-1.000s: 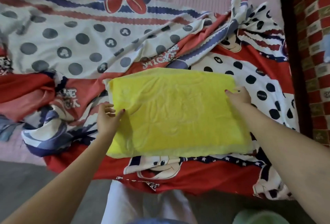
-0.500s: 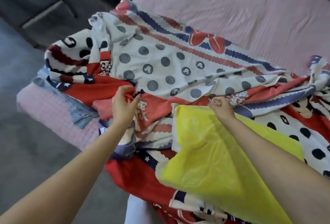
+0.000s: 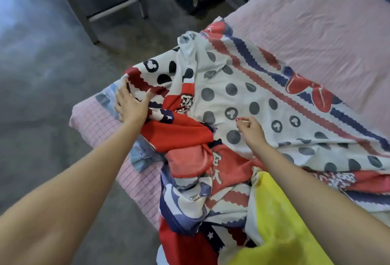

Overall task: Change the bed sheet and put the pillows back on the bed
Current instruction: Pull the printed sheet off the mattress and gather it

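Clearly early in the job. Nearest the camera, at the bed's near edge, a yellow cloth point(image 3: 280, 229) lies on the bunched sheet; whether it is a pillow or a towel, cannot tell. No other pillow in view, so that step looks undone. Next out, the patterned bed sheet point(image 3: 238, 104), red, white and navy with dots, sits crumpled in a heap across the near side of the bed, not spread, not tucked. Right hand point(image 3: 250, 130) hovers over its white dotted part, fingers loosely curled, thumb and forefinger close together; cannot tell if they pinch fabric. Left hand point(image 3: 132, 104) lies on the heap by the bed's left corner, fingers spread and straight, pressing cloth, gripping nothing. Farther off, the pink mattress cover point(image 3: 312, 24) shows bare toward the far edge. Judgement: spreading, tucking and pillows all remain.
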